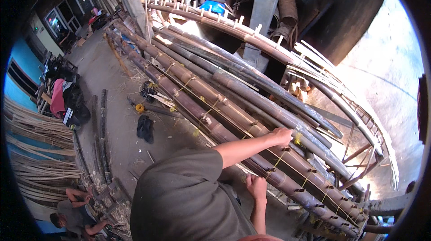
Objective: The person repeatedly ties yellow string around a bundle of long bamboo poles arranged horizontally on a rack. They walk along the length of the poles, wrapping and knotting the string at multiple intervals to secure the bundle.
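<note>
Two hands work the lashed bamboo poles [233, 106] that slope across the rack ahead of us. Our left hand [283, 136] curls down over a pole beside the yellow twine [297, 139], while our right hand [256, 186] is fisted low at the bundle's near edge; what it grips we cannot tell. We judge that steady downward pressure keeps poles aligned.
</note>
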`<action>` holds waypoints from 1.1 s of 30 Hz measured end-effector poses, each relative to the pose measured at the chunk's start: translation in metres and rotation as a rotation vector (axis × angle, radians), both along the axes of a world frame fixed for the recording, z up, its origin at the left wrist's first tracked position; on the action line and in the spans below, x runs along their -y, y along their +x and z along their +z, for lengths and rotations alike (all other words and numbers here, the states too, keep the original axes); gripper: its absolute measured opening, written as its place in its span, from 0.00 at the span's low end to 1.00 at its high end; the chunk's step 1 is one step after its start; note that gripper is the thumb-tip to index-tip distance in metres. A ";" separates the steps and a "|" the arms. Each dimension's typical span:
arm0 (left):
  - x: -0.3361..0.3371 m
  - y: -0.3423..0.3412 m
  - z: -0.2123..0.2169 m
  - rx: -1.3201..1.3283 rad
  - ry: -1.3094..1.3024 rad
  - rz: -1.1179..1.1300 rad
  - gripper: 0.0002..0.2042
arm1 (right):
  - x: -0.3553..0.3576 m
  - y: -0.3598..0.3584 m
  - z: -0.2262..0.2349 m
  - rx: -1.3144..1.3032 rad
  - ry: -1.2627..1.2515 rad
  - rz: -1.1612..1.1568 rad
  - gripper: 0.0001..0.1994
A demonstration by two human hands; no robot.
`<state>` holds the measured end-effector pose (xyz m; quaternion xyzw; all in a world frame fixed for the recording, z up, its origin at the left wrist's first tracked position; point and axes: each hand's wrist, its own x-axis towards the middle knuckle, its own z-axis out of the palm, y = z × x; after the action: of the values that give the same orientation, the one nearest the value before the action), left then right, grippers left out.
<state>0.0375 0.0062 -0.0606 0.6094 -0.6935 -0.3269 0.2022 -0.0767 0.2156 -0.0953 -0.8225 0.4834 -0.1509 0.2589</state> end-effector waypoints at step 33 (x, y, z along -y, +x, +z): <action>-0.089 0.192 -0.003 0.152 -0.020 -0.319 0.17 | 0.167 0.169 0.044 -0.434 -0.311 -0.607 0.32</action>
<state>0.2296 0.0956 -0.0640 0.5126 -0.7978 -0.3008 0.1010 0.0923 0.0487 -0.0514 -0.6847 0.7190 -0.1147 -0.0329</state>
